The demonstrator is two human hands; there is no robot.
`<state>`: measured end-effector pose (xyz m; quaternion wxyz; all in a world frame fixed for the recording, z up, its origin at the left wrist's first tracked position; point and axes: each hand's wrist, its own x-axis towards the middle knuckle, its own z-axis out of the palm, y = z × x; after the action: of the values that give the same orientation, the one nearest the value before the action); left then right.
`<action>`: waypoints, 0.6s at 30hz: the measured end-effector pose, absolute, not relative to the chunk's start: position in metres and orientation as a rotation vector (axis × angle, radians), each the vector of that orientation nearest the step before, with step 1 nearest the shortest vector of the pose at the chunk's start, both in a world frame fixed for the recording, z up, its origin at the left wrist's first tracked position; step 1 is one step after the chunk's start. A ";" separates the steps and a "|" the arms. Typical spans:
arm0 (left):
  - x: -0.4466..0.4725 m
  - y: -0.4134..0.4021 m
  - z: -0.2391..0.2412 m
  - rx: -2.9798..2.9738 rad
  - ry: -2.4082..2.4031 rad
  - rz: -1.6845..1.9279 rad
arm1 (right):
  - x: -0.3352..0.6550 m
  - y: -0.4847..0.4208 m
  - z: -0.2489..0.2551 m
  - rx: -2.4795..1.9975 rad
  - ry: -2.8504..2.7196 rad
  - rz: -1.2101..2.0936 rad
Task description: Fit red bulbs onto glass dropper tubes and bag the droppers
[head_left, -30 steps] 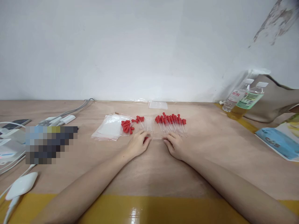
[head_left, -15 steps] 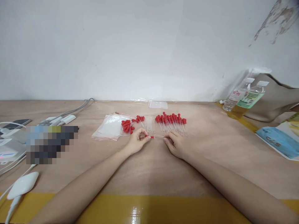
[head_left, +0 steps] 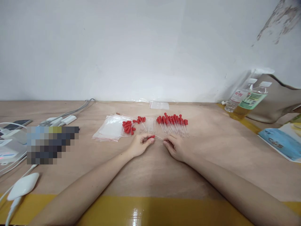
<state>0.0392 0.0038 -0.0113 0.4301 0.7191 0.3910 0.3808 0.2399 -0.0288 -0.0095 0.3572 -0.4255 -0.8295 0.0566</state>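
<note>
My left hand (head_left: pixel 140 145) pinches the red rubber bulb (head_left: pixel 151 137) of a small dropper. My right hand (head_left: pixel 175 146) pinches the far end of its clear glass tube (head_left: pixel 159 138). The two hands hold the dropper level just above the wooden table (head_left: pixel 211 157). Behind them lies a row of finished droppers with red bulbs (head_left: pixel 172 123). A heap of loose red bulbs (head_left: pixel 127 127) and several bare glass tubes (head_left: pixel 150 124) lie to the left of that row.
A stack of clear zip bags (head_left: pixel 110 129) lies left of the bulbs, and one more bag (head_left: pixel 159 105) near the wall. Cables and white devices (head_left: pixel 22 185) crowd the left edge. Two bottles (head_left: pixel 246 97) and a blue packet (head_left: pixel 279 142) sit at the right.
The hands have lifted slightly off the table and drawn nearer to each other. The red bulb now sits on the tube's end between them.
</note>
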 end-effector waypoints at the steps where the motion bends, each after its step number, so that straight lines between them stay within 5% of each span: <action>1: 0.039 0.003 -0.011 1.838 0.991 0.952 | 0.240 -0.029 -0.009 -1.091 -2.155 0.164; 10: 0.035 -0.003 -0.011 2.036 0.878 0.878 | 0.250 -0.021 -0.007 -1.050 -2.319 0.223; 18: 0.035 -0.008 -0.006 2.319 0.982 0.773 | 0.255 -0.016 -0.008 -1.011 -2.443 -0.150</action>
<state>0.0352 -0.0081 -0.0056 0.2508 0.8522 0.3608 0.2840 0.2552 -0.0165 -0.0076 0.2441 -0.3701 -0.8946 -0.0550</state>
